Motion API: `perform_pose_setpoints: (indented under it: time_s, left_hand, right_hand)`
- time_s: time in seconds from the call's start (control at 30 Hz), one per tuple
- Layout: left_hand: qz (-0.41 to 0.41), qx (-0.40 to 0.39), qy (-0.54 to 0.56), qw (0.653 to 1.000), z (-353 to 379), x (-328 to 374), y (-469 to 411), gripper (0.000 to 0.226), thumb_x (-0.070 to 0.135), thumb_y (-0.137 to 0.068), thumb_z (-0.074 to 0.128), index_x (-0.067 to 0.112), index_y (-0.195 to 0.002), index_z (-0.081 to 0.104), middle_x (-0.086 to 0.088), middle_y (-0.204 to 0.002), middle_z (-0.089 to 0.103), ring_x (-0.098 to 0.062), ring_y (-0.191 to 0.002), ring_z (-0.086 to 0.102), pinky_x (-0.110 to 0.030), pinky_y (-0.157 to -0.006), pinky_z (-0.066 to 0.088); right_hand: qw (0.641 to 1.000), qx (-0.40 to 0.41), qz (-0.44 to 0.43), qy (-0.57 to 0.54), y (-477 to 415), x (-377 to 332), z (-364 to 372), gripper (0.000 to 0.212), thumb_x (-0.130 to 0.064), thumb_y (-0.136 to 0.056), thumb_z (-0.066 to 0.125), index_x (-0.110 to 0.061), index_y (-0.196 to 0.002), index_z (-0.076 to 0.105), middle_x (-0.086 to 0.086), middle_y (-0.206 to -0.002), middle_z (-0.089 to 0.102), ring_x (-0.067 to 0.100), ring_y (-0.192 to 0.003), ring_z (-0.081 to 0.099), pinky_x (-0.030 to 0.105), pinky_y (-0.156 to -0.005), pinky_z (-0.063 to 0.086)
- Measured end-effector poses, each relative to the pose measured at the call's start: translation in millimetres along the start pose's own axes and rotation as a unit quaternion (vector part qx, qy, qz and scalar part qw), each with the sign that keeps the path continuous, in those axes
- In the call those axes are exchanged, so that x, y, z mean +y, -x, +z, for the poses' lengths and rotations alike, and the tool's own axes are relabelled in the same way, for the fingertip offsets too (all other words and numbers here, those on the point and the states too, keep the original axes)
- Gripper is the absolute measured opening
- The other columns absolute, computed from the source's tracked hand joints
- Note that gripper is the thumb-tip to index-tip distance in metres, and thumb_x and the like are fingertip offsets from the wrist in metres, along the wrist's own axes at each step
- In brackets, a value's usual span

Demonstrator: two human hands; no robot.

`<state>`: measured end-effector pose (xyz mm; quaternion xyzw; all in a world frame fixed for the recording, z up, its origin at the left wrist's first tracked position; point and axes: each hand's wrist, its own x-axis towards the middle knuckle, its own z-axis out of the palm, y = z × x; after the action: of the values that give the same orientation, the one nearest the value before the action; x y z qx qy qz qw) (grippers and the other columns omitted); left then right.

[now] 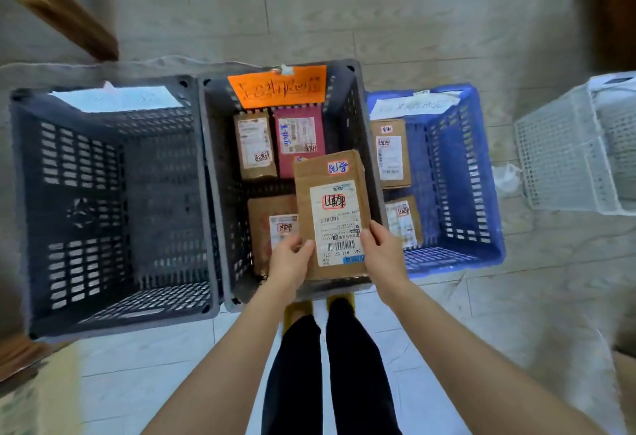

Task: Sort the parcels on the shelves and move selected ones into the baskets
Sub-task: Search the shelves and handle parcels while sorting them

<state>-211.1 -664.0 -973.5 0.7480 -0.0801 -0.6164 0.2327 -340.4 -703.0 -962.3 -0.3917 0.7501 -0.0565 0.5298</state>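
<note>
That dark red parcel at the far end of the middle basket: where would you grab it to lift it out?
Likely from straight above: the basket walls block a sideways reach. The red parcel lies flat, label up, with a brown parcel close along its left edge. A dark gap shows at its near short end, so fingers should fit there and at the far end.

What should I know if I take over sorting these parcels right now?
Hands: left hand and right hand both hold one brown parcel by its near end, above the middle basket.
Placed: three parcels lie in the middle basket, two more in the blue basket; the left basket has none.
Left: put the held parcel in a basket, probably the middle one, then fetch more; the shelves are out of view.
</note>
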Motion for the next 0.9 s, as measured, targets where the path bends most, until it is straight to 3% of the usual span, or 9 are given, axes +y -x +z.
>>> perform_pose_setpoints:
  time_s: [0.07, 0.13, 0.27, 0.4, 0.53, 0.77, 0.9]
  left_hand:
    - [-0.011, 0.000, -0.006, 1.000, 11, -17, -42, 0.024, 0.017, -0.095, 0.047, 0.014, -0.117, 0.058, -0.003, -0.107, 0.064, -0.020, -0.097, 0.061, -0.037, -0.088, 0.052]
    - [-0.029, 0.001, -0.002, 1.000, 21, -37, -79, 0.026, 0.016, -0.095, 0.047, 0.012, -0.119, 0.057, 0.001, -0.103, 0.064, -0.020, -0.096, 0.060, -0.035, -0.088, 0.051]
    - [-0.072, -0.001, 0.023, 0.997, 36, -74, -130, 0.023, 0.012, -0.096, 0.046, 0.007, -0.114, 0.058, -0.012, -0.115, 0.065, -0.023, -0.095, 0.062, -0.037, -0.083, 0.052]
    - [-0.090, 0.034, 0.029, 0.995, 46, -97, -163, 0.029, 0.012, -0.093, 0.051, 0.003, -0.120, 0.057, -0.013, -0.117, 0.064, -0.027, -0.100, 0.063, -0.038, -0.079, 0.053]
    - [-0.054, 0.076, -0.077, 0.993, 51, -105, -183, 0.038, 0.018, -0.087, 0.061, 0.002, -0.121, 0.057, -0.013, -0.121, 0.063, -0.027, -0.106, 0.060, -0.032, -0.087, 0.049]
    - [-0.012, 0.068, -0.216, 0.974, 64, -111, -211, 0.023, 0.020, -0.088, 0.060, 0.005, -0.103, 0.069, -0.009, -0.105, 0.069, -0.023, -0.095, 0.061, -0.023, -0.073, 0.041]
    - [-0.007, 0.081, -0.218, 0.973, 71, -110, -206, 0.021, 0.016, -0.090, 0.053, 0.004, -0.087, 0.069, 0.000, -0.073, 0.062, -0.018, -0.069, 0.057, -0.015, -0.048, 0.034]
  right_hand:
    - [1.000, 0.004, 0.016, 0.008, -35, 21, 16, 0.041, -0.027, -0.098, 0.036, -0.014, -0.137, 0.043, 0.007, -0.133, 0.054, 0.023, -0.119, 0.053, 0.045, -0.098, 0.045]
    - [0.999, 0.013, 0.032, 0.015, -63, 40, 31, 0.043, -0.027, -0.098, 0.037, -0.015, -0.139, 0.041, 0.006, -0.136, 0.052, 0.023, -0.122, 0.051, 0.044, -0.101, 0.042]
    - [0.997, 0.031, 0.060, -0.026, -103, 76, 56, 0.043, -0.024, -0.097, 0.041, -0.014, -0.139, 0.040, 0.006, -0.141, 0.047, 0.022, -0.126, 0.046, 0.039, -0.105, 0.039]
    - [0.997, 0.022, 0.079, -0.009, -137, 104, 73, 0.040, -0.021, -0.098, 0.038, -0.013, -0.137, 0.042, 0.009, -0.134, 0.052, 0.025, -0.120, 0.051, 0.040, -0.101, 0.043]
    - [0.996, -0.006, 0.087, 0.006, -167, 118, 80, 0.031, -0.016, -0.098, 0.036, -0.009, -0.124, 0.053, 0.013, -0.121, 0.061, 0.028, -0.108, 0.059, 0.043, -0.094, 0.048]
    - [0.990, -0.009, 0.124, 0.063, -213, 131, 94, 0.031, -0.008, -0.097, 0.032, -0.004, -0.120, 0.053, 0.016, -0.123, 0.059, 0.033, -0.112, 0.056, 0.039, -0.095, 0.046]
    - [0.986, -0.002, 0.137, 0.096, -212, 130, 94, 0.029, -0.008, -0.096, 0.035, -0.005, -0.121, 0.050, 0.015, -0.125, 0.058, 0.033, -0.114, 0.055, 0.037, -0.091, 0.046]
